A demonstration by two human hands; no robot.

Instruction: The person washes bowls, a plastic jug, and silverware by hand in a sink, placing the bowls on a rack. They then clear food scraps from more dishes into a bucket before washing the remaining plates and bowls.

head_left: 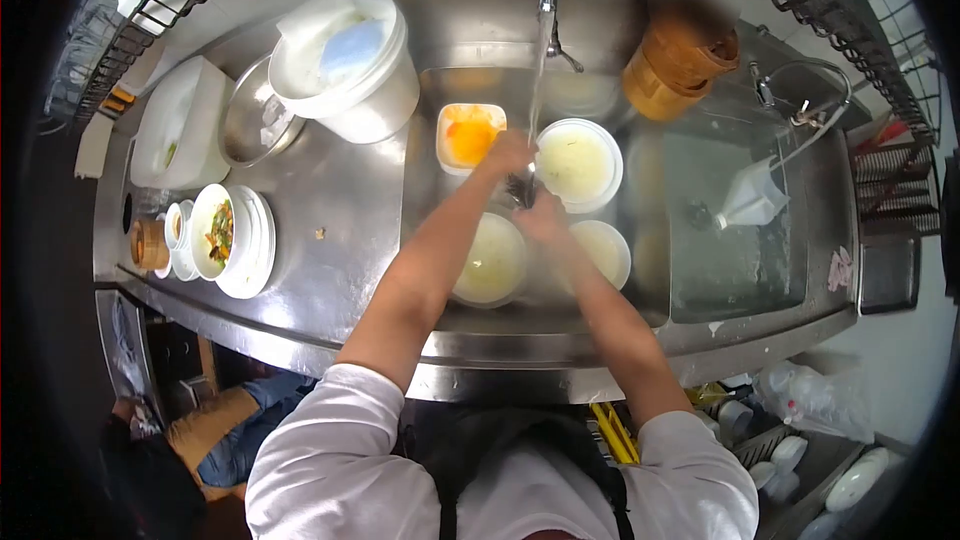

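Observation:
My left hand (510,154) and my right hand (542,216) meet in the stream of running water (540,80) over the sink (640,290). Between them is a small dark, shiny bunch that looks like metal cutlery (521,186); its exact kind is blurred. Both hands' fingers are closed around it. Just left of my left hand sits a square white container (470,136) with orange liquid. A stack of white bowls (578,166) with cloudy water stands to the right. Nearer me are two more water-filled bowls, one on the left (490,260) and one on the right (602,254), partly behind my forearm.
A tall faucet (549,0) rises behind the sink. On the left counter stand a white bucket (390,90), a metal bowl (240,120) and stacked dishes (262,250). Bamboo steamers (665,75) and a water-filled basin (740,270) are on the right. Another person (150,470) is at lower left.

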